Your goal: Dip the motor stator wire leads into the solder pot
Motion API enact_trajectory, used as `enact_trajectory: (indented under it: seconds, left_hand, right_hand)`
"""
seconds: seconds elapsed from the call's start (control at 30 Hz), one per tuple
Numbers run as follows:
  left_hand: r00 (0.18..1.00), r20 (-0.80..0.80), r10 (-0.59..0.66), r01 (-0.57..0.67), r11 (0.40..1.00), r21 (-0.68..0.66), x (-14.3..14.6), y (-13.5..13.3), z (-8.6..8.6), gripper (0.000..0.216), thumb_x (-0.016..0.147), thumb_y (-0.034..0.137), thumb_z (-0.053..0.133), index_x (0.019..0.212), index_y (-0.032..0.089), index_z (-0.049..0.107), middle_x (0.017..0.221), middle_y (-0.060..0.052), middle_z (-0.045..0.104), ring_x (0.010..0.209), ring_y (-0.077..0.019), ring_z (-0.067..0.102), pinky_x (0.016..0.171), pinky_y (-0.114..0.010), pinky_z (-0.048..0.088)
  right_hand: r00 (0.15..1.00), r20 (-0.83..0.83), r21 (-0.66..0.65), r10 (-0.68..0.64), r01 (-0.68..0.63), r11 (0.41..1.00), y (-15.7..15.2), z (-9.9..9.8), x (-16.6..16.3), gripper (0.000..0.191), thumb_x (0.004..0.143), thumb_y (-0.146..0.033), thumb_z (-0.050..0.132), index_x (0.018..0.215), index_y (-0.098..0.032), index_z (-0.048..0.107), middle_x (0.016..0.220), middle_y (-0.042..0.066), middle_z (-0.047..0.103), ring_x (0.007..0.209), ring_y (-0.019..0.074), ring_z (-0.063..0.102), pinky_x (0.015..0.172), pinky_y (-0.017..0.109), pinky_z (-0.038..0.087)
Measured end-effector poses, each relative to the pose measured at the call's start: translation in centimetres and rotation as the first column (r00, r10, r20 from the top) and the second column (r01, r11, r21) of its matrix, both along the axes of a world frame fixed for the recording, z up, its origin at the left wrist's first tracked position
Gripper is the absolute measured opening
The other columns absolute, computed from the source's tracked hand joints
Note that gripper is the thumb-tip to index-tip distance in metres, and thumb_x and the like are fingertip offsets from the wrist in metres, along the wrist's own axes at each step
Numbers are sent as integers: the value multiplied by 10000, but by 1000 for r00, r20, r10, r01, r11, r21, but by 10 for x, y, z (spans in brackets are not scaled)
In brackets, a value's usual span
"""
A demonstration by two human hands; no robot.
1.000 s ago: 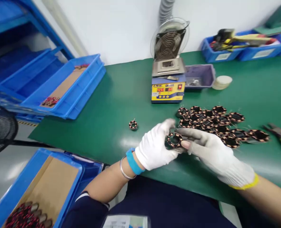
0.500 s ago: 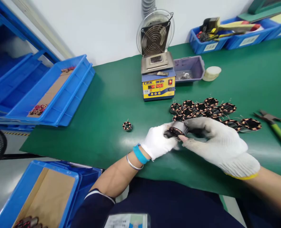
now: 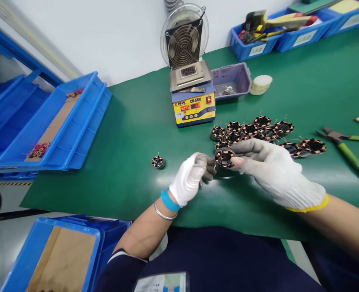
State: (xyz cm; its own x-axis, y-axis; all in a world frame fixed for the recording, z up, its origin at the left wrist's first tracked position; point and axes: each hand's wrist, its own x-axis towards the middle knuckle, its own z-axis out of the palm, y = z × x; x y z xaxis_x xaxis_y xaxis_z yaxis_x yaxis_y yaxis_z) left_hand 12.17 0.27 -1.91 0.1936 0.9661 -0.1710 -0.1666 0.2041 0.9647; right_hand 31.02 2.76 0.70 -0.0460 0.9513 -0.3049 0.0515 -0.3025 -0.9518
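Both of my hands wear white knit gloves and meet over the green mat. My right hand point(image 3: 276, 172) pinches a round copper-wound stator point(image 3: 224, 157) between thumb and fingers. My left hand point(image 3: 191, 176) is curled, its dirty fingertips pinched together just left of that stator; I cannot see what they grip. A cluster of several similar stators point(image 3: 258, 132) lies right behind my hands. One lone stator point(image 3: 158, 162) sits apart on the mat to the left.
A yellow-and-blue solder pot point(image 3: 193, 103) with a fan point(image 3: 184, 40) stands at the back, a purple tray point(image 3: 231, 79) beside it. Green-handled pliers point(image 3: 346, 148) lie at the right. Blue bins point(image 3: 60, 121) stand at the left, another point(image 3: 64, 253) at the lower left.
The left hand has let go of the stator and drawn slightly left, fingers pinched. The right hand now holds the stator alone, turned face up. My view has shifted.
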Motion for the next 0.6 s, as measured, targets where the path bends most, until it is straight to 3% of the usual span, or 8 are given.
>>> enact_trajectory:
  seconds: [0.13, 0.27, 0.33, 0.4, 0.5, 0.6]
  left_hand:
    - [985, 162, -66, 94, 981, -171, 16, -2, -3, 843, 714, 925, 499, 1032, 161, 658, 920, -100, 739, 651, -170, 677, 455, -212, 467]
    - [919, 368, -144, 266, 914, -307, 8, 5, 11, 807, 739, 881, 526, 999, 131, 673, 941, -168, 766, 709, -242, 714, 521, -281, 527]
    - [900, 411, -146, 295, 897, -328, 7, 2, 20, 772, 703, 855, 613, 947, 127, 690, 933, -178, 773, 710, -257, 719, 532, -294, 531]
    - [912, 393, -116, 256, 910, -325, 9, -7, 26, 670, 686, 763, 729, 943, 145, 709, 969, -159, 778, 719, -251, 723, 539, -285, 532]
    - [967, 237, -88, 149, 956, -251, 12, -17, 27, 450, 704, 360, 875, 1099, 211, 721, 1101, -106, 765, 777, -202, 713, 588, -259, 556]
    - [991, 127, -31, 62, 967, -249, 16, -13, 20, 474, 626, 273, 911, 1066, 248, 738, 989, -49, 764, 739, -190, 695, 586, -265, 585]
  right_hand:
    - [992, -122, -34, -43, 40, 999, 0, -1, -4, 563, 537, -438, 875, 973, -151, 666, 937, 84, 722, 797, 186, 700, 653, 280, 588]
    - [987, -158, 47, -12, 20, 999, 2, -3, -3, 528, 607, -376, 864, 1052, -149, 695, 992, 96, 739, 854, 191, 719, 704, 276, 600]
    - [990, -140, 96, 1, 12, 995, 0, -3, -2, 500, 662, -359, 839, 1091, -138, 707, 1032, 107, 741, 880, 190, 726, 746, 277, 606]
    - [994, -103, 121, 48, -35, 992, -5, 0, -2, 455, 735, -334, 791, 1132, -124, 718, 1065, 111, 740, 922, 192, 730, 803, 284, 608]
    - [982, -99, 121, 160, -148, 982, -7, 1, -4, 428, 811, -285, 736, 1204, -116, 723, 1128, 99, 733, 1009, 195, 724, 892, 292, 598]
    - [971, -170, 101, 169, -153, 983, -1, -3, -4, 486, 808, -214, 745, 1281, -110, 701, 1163, 87, 727, 1076, 183, 709, 970, 262, 568]
